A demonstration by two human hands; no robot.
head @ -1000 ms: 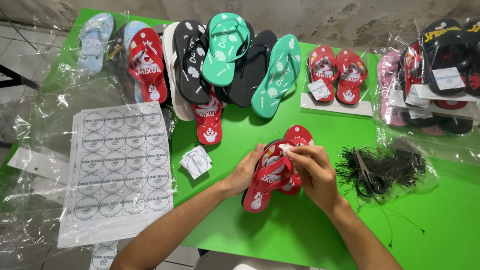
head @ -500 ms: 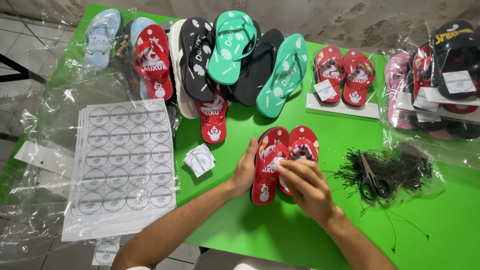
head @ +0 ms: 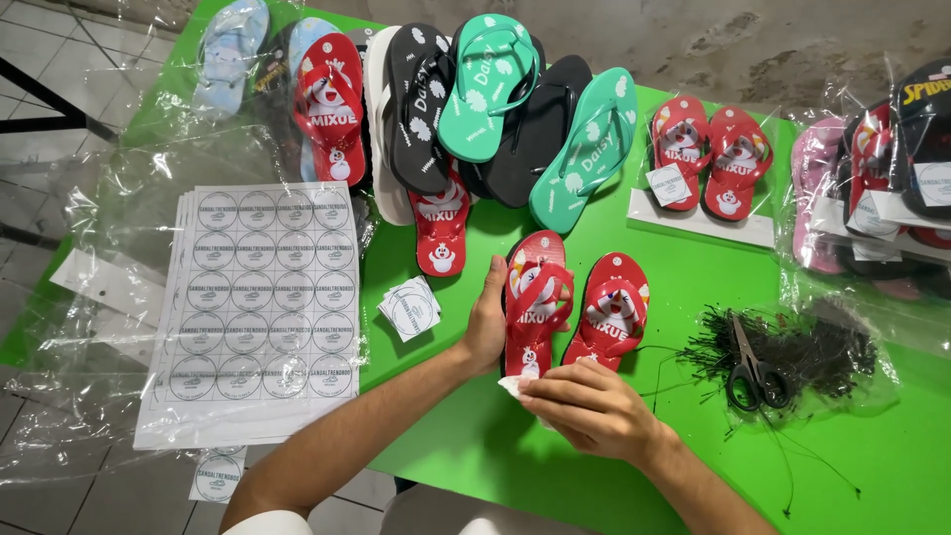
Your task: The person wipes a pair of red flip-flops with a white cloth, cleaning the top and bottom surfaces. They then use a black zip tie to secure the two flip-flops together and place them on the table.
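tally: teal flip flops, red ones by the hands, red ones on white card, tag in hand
Teal rubber flip-flops: 2
Red cartoon-print flip-flops by left hand: 2
White paper tag in right hand: 1
Red flip-flops on white card: 2
Total: 7

Left hand (head: 487,322) rests flat against the side of a red sandal (head: 536,302) on the green table (head: 684,267), its twin (head: 612,309) just beside it. Right hand (head: 592,408) pinches a small white tag (head: 515,386) at the heel (scissors (head: 753,369) lie nearby on black ties).
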